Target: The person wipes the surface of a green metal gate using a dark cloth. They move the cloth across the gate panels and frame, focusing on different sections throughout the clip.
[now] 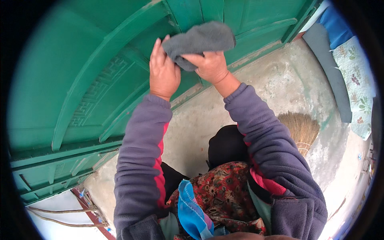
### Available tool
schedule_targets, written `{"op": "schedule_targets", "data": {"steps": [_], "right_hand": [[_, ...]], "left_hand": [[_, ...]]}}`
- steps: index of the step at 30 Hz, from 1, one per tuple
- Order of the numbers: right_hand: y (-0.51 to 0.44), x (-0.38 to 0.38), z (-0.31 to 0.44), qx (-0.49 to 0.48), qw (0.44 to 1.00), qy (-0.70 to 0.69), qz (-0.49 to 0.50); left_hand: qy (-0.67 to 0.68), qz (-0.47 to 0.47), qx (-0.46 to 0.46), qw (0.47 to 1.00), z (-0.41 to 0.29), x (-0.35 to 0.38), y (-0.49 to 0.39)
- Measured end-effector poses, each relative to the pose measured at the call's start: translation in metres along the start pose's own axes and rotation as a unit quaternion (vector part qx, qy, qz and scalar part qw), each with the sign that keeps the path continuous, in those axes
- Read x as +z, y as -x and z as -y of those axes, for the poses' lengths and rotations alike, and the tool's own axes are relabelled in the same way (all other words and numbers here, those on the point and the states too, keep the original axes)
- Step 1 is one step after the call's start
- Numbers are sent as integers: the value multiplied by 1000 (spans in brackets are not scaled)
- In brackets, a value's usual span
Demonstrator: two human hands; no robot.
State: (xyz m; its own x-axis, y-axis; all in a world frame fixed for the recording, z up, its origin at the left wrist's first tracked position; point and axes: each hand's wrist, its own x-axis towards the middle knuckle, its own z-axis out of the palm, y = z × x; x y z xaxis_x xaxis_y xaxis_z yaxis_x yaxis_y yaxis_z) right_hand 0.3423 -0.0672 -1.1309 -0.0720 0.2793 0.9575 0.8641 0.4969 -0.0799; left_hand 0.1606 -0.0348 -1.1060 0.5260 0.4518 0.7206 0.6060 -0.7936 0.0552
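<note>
A grey cloth (207, 37) is bunched up in front of a green panelled wooden door (120, 75), near the top middle of the view. My right hand (211, 66) grips the cloth from below, its thumb pointing left across it. My left hand (163, 67) is raised with its fingers extended beside the left end of the cloth; the fingertips are near or against that end. Whether the cloth touches the door cannot be told.
A straw broom head (301, 129) lies on the worn concrete floor (270, 78) to the right. Beyond it are a grey board or mat (330, 72) and a leaf-patterned quilted cloth (354, 87). Bent wooden sticks (66, 211) are at the lower left.
</note>
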Motion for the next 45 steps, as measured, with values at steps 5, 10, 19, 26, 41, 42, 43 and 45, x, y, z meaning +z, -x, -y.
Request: {"op": "schedule_targets", "data": {"steps": [5,10,19,26,41,42,43,45], "right_hand": [[94,-3,-11,74,987,-32,140],[116,-21,-6,179,956,-61,223],[130,17,-12,166,977,-70,116],[236,6,-15,271,899,-109,326],[253,46,9,378,900,-139,168],[273,48,11,426,867,-137,218],[292,51,10,466,849,-143,206],[319,59,7,585,763,-142,235]], "left_hand": [[-83,158,-15,984,6,25,80],[-92,217,-46,971,12,40,109],[34,80,-13,996,-23,33,66],[-61,190,180,963,-27,25,-19],[-371,127,255,884,-31,61,-37],[-385,125,259,877,-30,62,-37],[-398,121,264,870,-30,62,-36],[-392,116,257,875,-30,64,-36]]}}
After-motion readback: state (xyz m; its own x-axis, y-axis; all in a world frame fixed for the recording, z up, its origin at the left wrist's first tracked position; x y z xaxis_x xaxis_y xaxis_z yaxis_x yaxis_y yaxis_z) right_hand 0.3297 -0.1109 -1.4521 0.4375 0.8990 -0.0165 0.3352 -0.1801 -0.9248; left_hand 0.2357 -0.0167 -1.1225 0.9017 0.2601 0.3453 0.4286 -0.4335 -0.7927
